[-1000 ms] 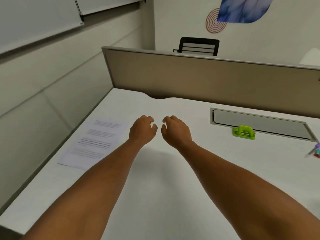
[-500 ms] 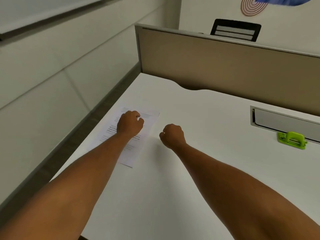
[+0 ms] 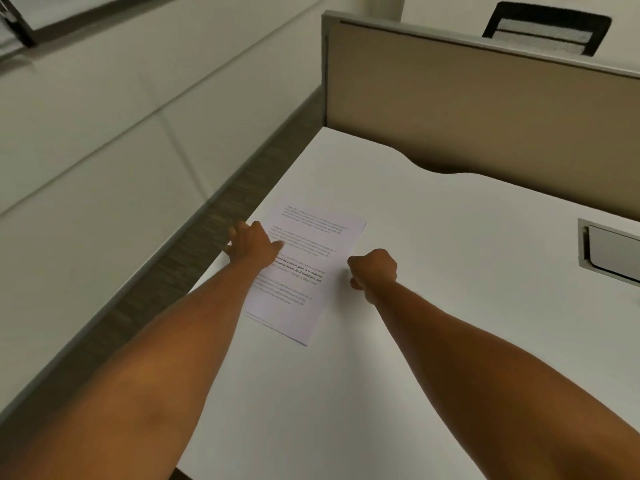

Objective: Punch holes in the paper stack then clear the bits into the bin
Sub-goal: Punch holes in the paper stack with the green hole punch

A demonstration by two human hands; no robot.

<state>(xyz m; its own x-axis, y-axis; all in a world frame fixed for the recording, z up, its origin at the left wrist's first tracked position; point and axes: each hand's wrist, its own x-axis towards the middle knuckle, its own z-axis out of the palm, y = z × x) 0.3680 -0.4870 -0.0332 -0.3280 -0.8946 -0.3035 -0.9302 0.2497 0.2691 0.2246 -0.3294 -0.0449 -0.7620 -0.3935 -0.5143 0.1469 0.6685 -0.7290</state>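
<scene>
Head view: left hand (image 3: 251, 245) rests on the paper stack's (image 3: 311, 271) left edge, fingers loosely spread; right hand (image 3: 374, 268), fingers curled empty, sits beside it on the bench (image 3: 450, 258).

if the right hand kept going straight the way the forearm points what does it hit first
Probably the right edge of the printed white paper stack; the closed right hand sits just beside it on the white desk, though height is unclear.
</scene>
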